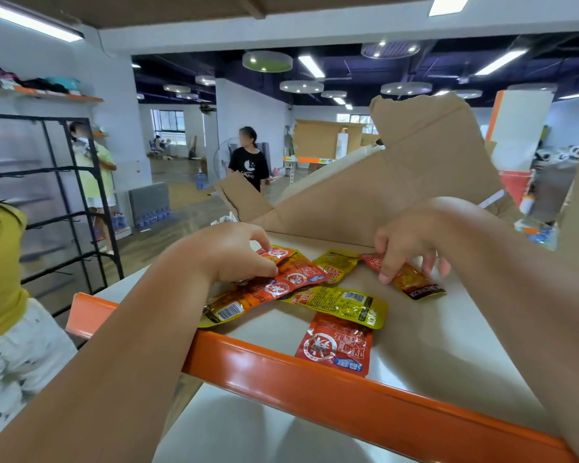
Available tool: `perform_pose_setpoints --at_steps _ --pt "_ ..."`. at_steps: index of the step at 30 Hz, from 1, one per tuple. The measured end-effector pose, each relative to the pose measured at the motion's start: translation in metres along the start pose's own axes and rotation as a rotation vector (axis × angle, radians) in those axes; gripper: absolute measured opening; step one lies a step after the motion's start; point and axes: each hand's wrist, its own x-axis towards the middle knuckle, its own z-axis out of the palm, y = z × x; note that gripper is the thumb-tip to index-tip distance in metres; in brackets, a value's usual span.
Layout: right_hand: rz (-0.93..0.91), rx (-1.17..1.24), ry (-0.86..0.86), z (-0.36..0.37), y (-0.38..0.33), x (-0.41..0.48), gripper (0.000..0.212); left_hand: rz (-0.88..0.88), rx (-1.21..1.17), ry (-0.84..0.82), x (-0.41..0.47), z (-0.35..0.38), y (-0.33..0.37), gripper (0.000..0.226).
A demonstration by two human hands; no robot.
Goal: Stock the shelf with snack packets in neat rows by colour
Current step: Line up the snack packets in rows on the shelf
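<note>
**Snack packets [344,304] lie mixed on the shelf, sorting in hand**

Reds and yellows lie jumbled on the white shelf [315,375], behind its orange rail. My left hand [234,255] curls its fingers onto the overlapping red packets [291,279], I judge to gather one colour together. My right hand [411,245] pinches an orange-red packet [415,284] at the far right, near the cardboard box [415,182], probably to draw it into line.

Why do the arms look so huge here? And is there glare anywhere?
Head view: the wide-angle lens, close to the arms, swells the forearms toward the frame's edges; ceiling lights leave bright streaks on the orange rail and sheen on the packets; their print is sharp.
</note>
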Motion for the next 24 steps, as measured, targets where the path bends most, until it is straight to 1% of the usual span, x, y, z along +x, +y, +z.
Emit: perform_pose_setpoints --at_steps 5,8,12,15,18,20,23,24 --pt "-0.022 0.024 -0.021 -0.001 0.000 0.007 0.053 0.041 0.002 0.041 -0.001 -0.002 0.001 0.046" --pt "-0.027 0.039 0.030 -0.001 0.002 0.005 0.047 0.079 -0.034 0.096 -0.005 -0.004 0.004 0.041" --pt "-0.066 0.119 0.193 -0.013 0.015 -0.009 0.032 0.185 -0.076 0.233 -0.012 -0.006 0.017 0.037" --pt "-0.127 0.165 0.374 -0.018 0.028 -0.036 0.025 0.266 -0.078 0.295 -0.018 -0.011 0.034 0.037" --pt "-0.183 0.197 0.522 -0.009 0.049 -0.066 0.024 0.334 -0.126 0.314 -0.026 -0.012 0.062 0.037" --pt "-0.183 0.256 0.591 0.003 0.074 -0.084 0.023 0.379 -0.144 0.333 -0.033 -0.006 0.090 0.037" --pt "-0.163 0.299 0.647 0.025 0.121 -0.113 0.035 0.440 -0.195 0.385 -0.044 0.010 0.141 0.037" --pt "-0.162 0.328 0.670 0.031 0.139 -0.127 0.035 0.464 -0.225 0.384 -0.048 0.018 0.162 0.038"
